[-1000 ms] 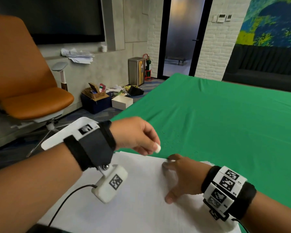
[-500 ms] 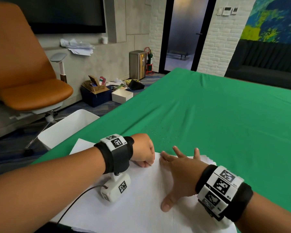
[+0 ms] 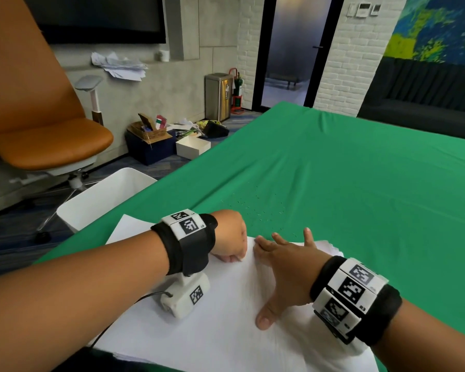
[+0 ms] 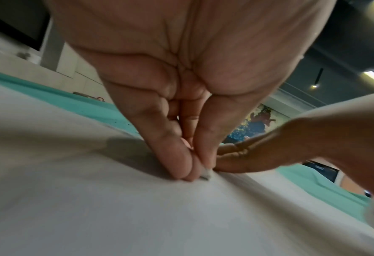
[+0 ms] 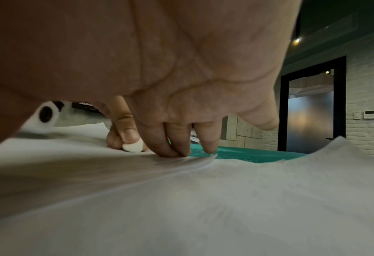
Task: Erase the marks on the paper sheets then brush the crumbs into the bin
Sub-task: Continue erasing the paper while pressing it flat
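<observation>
Left hand: my left hand is curled tight, thumb and fingertips pinching the small white rubber eraser, whose tip is pressed down on the paper.
Eraser: from the head view my knuckles hide it; the right wrist view shows its rounded white end under the thumb, just beside my other hand's fingertips.
Right hand: my right hand lies flat with the fingers spread and straight, holding nothing, pressing the sheet down right next to the eraser.
Paper: the top white paper sheet sits under both hands on a loose stack; it ripples between my hands in the wrist views. I cannot make out any mark on it from here.
How I would rub: I judge short strokes going away from the pinning fingers are best, so the sheet is pulled taut and does not buckle or tear; light pressure, the flat hand kept close.
Crumbs: dark eraser crumbs are scattered on the green cloth of the desk, just beyond my fingertips.
Bin: the white rectangular plastic bin stands on the floor beyond my left wrist, below the desk edge; I reckon the sweep should go that way later.
</observation>
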Tool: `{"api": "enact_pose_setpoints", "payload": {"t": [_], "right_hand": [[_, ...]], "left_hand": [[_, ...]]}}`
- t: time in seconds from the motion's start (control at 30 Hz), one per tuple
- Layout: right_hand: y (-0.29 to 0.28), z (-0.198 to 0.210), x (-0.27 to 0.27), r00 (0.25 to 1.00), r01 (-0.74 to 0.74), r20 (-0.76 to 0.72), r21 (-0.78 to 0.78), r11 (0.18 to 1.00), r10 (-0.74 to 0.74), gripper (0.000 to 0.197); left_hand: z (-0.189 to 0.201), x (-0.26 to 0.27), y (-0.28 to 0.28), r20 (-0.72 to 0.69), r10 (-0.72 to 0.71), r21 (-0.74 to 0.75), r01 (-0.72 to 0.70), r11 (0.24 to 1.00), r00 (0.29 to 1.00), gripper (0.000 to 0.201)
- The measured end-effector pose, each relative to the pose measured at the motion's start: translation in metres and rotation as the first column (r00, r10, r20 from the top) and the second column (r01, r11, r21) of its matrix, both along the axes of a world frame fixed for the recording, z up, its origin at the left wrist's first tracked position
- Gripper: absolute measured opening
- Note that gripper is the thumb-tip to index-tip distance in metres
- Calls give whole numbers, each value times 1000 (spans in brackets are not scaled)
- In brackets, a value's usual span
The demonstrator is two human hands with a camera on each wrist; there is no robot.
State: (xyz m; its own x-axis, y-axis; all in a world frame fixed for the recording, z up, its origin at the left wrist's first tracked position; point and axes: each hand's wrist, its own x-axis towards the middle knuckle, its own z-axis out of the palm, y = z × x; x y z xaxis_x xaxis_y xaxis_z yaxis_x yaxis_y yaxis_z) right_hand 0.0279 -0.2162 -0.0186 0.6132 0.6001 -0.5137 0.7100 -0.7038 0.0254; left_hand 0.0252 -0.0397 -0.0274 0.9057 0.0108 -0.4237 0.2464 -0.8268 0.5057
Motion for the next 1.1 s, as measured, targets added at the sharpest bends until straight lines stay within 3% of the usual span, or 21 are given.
{"api": "enact_pose_setpoints", "payload": {"t": [0.17, 0.37, 0.53, 0.73, 0.87, 0.97, 1.1], "right_hand": [[0, 2, -2, 1000, -8, -5, -8, 1000, 8, 147], [-1, 2, 0, 1000, -2, -16, 4, 1000, 2, 148], [-1, 1, 0, 1000, -14, -13, -5, 1000, 14, 148], [-2, 0, 1, 1000, 12, -23, 9, 1000, -12, 151], [-1, 1, 1, 1000, 8, -19, -1, 1000, -8, 150], [-1, 0, 0, 1000, 12, -26, -7, 1000, -12, 151], [0, 3, -2, 999, 22, -24, -14, 1000, -22, 149]], "left_hand": [[2, 15, 2, 51, 133, -29, -132, 991, 990, 17], [-7, -2, 0, -22, -20, 73, 22, 997, 1000, 20], [-1, 15, -1, 44, 133, -24, -132, 991, 990, 17], [-5, -11, -4, 21, -56, 78, 54, 995, 998, 17], [2, -3, 1, -8, 8, -10, -8, 1000, 1000, 17], [6, 0, 1, 59, 37, -51, -35, 998, 998, 16], [1, -18, -1, 9, -63, -59, 63, 996, 998, 7]]}}
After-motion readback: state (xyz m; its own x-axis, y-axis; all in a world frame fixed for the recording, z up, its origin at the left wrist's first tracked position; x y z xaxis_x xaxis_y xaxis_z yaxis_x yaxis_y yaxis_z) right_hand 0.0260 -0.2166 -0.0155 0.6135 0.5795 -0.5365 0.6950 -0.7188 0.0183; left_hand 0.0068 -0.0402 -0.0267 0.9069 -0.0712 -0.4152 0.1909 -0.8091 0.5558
